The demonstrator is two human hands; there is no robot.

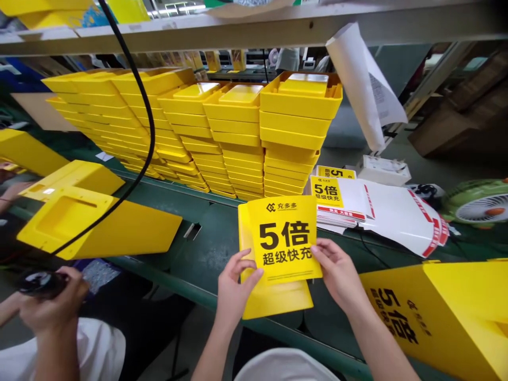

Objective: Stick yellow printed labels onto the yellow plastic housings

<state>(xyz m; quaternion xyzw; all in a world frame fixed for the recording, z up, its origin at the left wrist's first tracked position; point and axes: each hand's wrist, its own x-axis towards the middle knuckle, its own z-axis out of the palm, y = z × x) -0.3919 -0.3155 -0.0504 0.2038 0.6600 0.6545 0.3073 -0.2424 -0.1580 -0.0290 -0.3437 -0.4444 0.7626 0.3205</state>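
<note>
Centrally, just above the near edge of the green-topped bench point(214, 227), one square yellow sheet printed in black point(284, 241) is in the person's two hands, covering much of one plain yellow rectangular panel point(278, 301) directly behind it. The right hand point(337, 272) pinches the sheet's right edge between thumb and fingers; the left hand point(234, 286) has its fingers curled at the left edge, the thumb over the lower left corner, and I cannot tell whether they grip the sheet, the panel or both. Behind stand at least six stacks of nested yellow plastic trays point(296, 127); the three rightmost each carry a glossy pale-yellow piece on top. To the right, two small yellow printed labels point(327, 191) show among white papers with red bands point(397, 214), near one white box point(384, 169) and one green fan point(480, 203). One large yellow printed housing point(448, 301) sits at the lower right, and three plain yellow housings point(138, 227) lie on the left. One black cable point(147, 100) hangs across the stacks and the nearest left housing, and one curled white paper point(353, 79) droops from the shelf point(254, 34). At far left, a co-worker's hand point(55, 304) holds one black object point(39, 284).
</note>
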